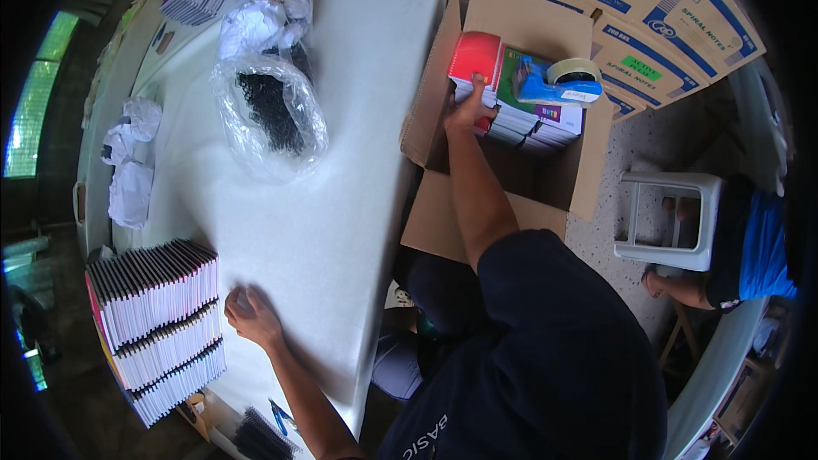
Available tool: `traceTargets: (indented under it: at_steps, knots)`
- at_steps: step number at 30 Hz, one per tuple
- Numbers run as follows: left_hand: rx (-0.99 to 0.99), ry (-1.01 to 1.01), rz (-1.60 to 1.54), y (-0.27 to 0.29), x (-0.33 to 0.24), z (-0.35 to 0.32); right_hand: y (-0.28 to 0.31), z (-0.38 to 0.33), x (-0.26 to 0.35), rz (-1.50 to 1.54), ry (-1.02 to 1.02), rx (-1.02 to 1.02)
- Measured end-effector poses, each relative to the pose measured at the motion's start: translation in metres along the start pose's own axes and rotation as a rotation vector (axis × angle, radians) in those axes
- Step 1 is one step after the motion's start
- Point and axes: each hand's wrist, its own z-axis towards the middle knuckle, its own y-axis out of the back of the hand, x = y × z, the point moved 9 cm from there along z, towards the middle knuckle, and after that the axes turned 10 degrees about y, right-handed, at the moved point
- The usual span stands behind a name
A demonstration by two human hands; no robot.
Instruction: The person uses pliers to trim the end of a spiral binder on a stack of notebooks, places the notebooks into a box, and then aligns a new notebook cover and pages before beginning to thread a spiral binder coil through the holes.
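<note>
My right hand (pixel 470 109) reaches into an open cardboard box (pixel 596 162) and grips the edge of a stack of red-covered notebooks (pixel 475 55). Beside them in the box stand green-covered notebooks (pixel 520 77), page edges showing. A blue tape dispenser (pixel 558 89) with a roll of tape lies on top of these. Over the white table, my left hand (pixel 253 317) is loosely curled, fingers a little apart, with nothing visible in it. Just left of it stand several spiral notebooks (pixel 158 315) in stacked rows, black bindings showing.
A clear plastic bag (pixel 273 115) of black coils lies on the white table (pixel 341 77), below crumpled white wrapping (pixel 268 21). Blue-handled pliers (pixel 283 417) and loose black coils (pixel 260 436) are near its front edge. Flattened cartons (pixel 630 25) lean behind the box. Right: a white stool (pixel 669 221) beside another person.
</note>
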Motion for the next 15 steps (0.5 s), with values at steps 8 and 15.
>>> traceTargets:
  at_steps: [8,15]
  knots:
    - [-0.006,-0.004,0.010,-0.001,-0.002,-0.001,-0.013,0.009,-0.003,0.140,0.007,0.000]
    - [-0.012,-0.006,-0.002,0.003,-0.006,-0.003,-0.007,0.004,0.013,0.078,0.031,-0.037]
